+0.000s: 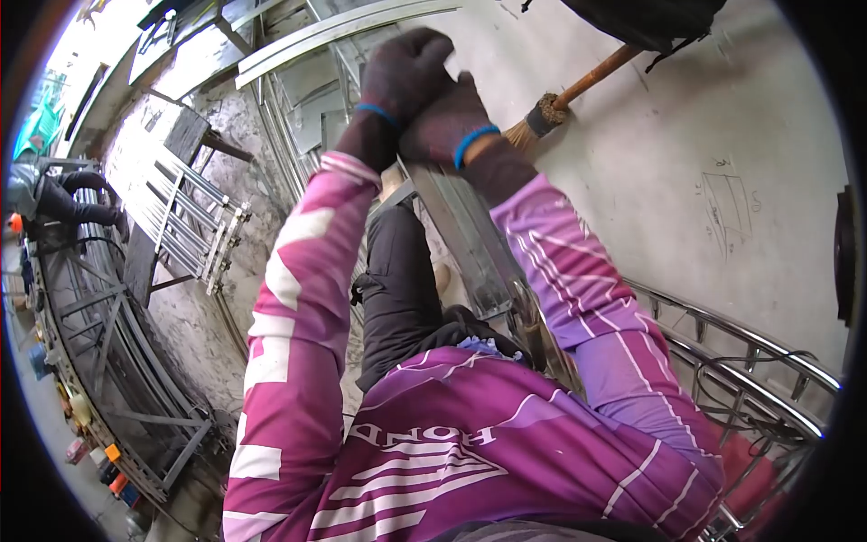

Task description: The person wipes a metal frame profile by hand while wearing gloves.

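Both hands are raised close together in front of me, in dark knitted gloves with blue cuff edges. My left hand [406, 77] is curled into a fist, knuckles up. My right hand [452, 126] overlaps it just below and to the right, its fingers bent in and hidden against the left wrist. Whatever either hand grips, if anything, does not show. Beyond my right hand, a broom [545, 117] with a wooden handle leans by the pale wall. Long metal profiles [461, 230] lie beneath the hands.
A metal rack [90, 312] holding long bars runs down the left, where another person [63, 194] is partly visible. A bundle of metal tubes [185, 212] rests on a stand. Chrome rails [736, 352] with a dark cable are close on my right.
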The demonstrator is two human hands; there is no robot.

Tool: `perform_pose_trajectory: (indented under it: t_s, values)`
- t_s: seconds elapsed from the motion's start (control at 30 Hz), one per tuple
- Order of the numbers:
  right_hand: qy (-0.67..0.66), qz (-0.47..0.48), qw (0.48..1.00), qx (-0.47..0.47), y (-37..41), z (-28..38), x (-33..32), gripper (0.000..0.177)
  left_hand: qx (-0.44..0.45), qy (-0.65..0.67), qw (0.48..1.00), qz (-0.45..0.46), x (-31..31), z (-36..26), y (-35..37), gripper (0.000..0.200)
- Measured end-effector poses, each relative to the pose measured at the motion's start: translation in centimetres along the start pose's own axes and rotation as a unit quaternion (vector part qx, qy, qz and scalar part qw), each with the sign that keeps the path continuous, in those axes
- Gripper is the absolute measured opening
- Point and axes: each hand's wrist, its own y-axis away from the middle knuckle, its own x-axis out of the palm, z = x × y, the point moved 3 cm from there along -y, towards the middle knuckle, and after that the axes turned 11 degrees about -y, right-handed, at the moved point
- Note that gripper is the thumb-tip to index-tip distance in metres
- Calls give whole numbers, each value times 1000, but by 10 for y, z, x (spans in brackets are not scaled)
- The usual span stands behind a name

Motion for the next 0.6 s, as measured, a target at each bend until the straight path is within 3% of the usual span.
perform_pose_trajectory:
  t_s: [0.07,0.13,0.2,0.23,0.3,0.33,0.4,0.43,0.47,0.53,0.57,0.6]
  values:
    - [-27,-27,999,4,33,-6,18,67,44,-93,993,-50,19,-8,38,32]
    - [-41,-132,987,-77,76,-25,61,68,17,-83,996,-37,41,-31,90,31]
    - [-154,-192,962,-117,134,-23,69,63,85,-85,993,-7,65,-39,136,30]
    - [-152,-190,963,-114,159,-24,70,63,119,-89,989,-7,76,-43,157,29]
    - [-405,-47,912,-48,192,-27,74,74,154,-86,984,-3,86,-48,179,28]
    - [-402,-47,913,-42,196,-26,73,74,167,-107,979,36,90,-50,184,27]
    - [-316,-164,930,-95,200,-21,63,56,182,-128,972,77,94,-50,183,25]
    - [-293,-103,945,-104,194,-20,62,69,174,-96,979,38,88,-47,175,25]
    - [-296,-107,943,-105,177,-21,63,69,166,-67,984,0,79,-43,164,25]
    - [-188,-114,973,-75,121,-19,69,56,107,-59,992,24,57,-28,125,29]
    - [-120,-134,982,-62,97,-14,58,49,27,-50,998,34,44,-19,102,33]
    - [-53,-153,986,-47,73,-6,41,44,13,10,999,30,36,0,72,35]
